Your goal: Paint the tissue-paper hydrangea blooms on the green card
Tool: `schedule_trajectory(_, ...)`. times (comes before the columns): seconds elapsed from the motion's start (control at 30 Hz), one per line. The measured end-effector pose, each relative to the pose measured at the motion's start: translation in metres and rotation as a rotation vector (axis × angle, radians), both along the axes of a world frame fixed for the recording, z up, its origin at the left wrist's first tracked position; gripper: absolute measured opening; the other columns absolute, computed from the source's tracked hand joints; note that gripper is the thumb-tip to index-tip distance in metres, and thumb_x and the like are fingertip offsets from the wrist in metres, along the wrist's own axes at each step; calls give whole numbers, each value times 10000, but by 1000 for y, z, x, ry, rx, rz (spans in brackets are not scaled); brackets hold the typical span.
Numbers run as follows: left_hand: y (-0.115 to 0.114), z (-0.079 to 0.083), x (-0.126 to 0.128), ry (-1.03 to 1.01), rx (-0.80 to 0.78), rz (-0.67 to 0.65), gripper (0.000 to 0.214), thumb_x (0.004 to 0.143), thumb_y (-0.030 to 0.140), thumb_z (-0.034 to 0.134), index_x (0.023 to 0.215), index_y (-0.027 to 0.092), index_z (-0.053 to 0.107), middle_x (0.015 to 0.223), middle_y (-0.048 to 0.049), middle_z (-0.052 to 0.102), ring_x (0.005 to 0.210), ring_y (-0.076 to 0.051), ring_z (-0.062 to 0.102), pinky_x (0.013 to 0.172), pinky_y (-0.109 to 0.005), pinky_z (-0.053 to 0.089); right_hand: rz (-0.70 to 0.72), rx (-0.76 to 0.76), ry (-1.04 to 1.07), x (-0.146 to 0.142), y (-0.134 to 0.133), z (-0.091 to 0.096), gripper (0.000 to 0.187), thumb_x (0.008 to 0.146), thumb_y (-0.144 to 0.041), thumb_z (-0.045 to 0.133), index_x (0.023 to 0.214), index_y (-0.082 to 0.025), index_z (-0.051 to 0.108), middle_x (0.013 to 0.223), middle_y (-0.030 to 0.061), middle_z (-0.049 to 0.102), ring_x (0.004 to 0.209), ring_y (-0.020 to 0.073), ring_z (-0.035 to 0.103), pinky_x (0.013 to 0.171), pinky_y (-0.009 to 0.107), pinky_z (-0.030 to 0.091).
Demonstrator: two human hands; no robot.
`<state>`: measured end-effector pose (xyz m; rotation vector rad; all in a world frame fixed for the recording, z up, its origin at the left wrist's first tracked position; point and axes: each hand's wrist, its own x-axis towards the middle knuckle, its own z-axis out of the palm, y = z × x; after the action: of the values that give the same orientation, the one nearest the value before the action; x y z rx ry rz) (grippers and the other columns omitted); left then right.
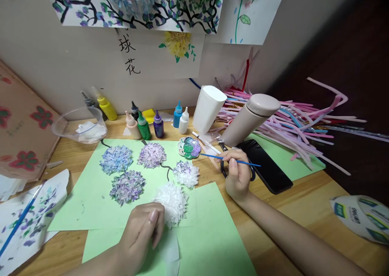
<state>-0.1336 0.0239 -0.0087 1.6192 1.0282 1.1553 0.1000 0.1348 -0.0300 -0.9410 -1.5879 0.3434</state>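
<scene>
head view: the white paper flower [174, 201] lies on the green paper [82, 191] toward the near side of the worktop [306, 199], and my left grip [142, 227] rests at its near left edge with the fingers curled; i cannot tell whether they pinch the petals or only touch them. my right grip [237, 174] is closed on a thin blue brush [212, 157], its tip reaching to the flower-shaped palette [189, 148], which is smeared with green and purple. as far as i can judge, the colouring is well along: the blue flower [117, 159], the purple flower [152, 155] and the dark mottled flower [127, 187] are tinted all over, while the small flower [186, 174] has purple on only part of it. the white one looks bare, so it and the rest of the small one seem to be what is left. my left fingers hide part of the white flower's edge, and the pale strip [172, 247] below is cut off at the bottom. black-handled scissors [223, 170] sit half hidden behind my right grip, beside the phone [267, 166]. whether the brush touches paint is too small to make out. farther out, the wall pictures [152, 22] are cut off at the top and the round labelled roll [361, 217] runs out at the right border.
</scene>
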Motion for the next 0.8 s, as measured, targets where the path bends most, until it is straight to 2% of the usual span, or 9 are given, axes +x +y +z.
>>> schedule_trajectory(0.1, 1, 0, 0, -6, 4, 2, 575, 997, 271, 189, 463, 167, 377, 443, 7, 401, 458, -108, 379, 537, -236, 336, -82, -12, -83, 0, 2, 4, 207, 929, -222, 332, 865, -230, 529, 822, 34, 584, 845, 204, 526, 766, 381, 405)
schedule_trajectory(0.3, 0, -1, -1, 4, -2, -1, 576, 995, 279, 196, 462, 169, 384, 443, 5, 405, 462, -110, 388, 546, -238, 343, -46, -129, -229, -2, 1, 10, 222, 941, -210, 332, 874, -225, 543, 864, 32, 597, 875, 193, 519, 791, 358, 390)
schedule_trajectory(0.7, 1, 0, 0, -4, 12, 1, 577, 990, 264, 197, 450, 174, 377, 431, -1, 409, 449, -113, 383, 536, -241, 351, -10, -193, -200, -2, 2, 8, 245, 950, -256, 323, 868, -231, 553, 856, 35, 594, 860, 203, 535, 787, 371, 398)
schedule_trajectory(0.8, 0, 0, 0, 5, 10, 4, 572, 991, 262, 196, 456, 172, 374, 434, 1, 410, 451, -109, 385, 534, -235, 350, -4, -163, -184, -2, 2, 7, 245, 951, -251, 320, 875, -229, 552, 869, 34, 595, 880, 200, 538, 796, 365, 399)
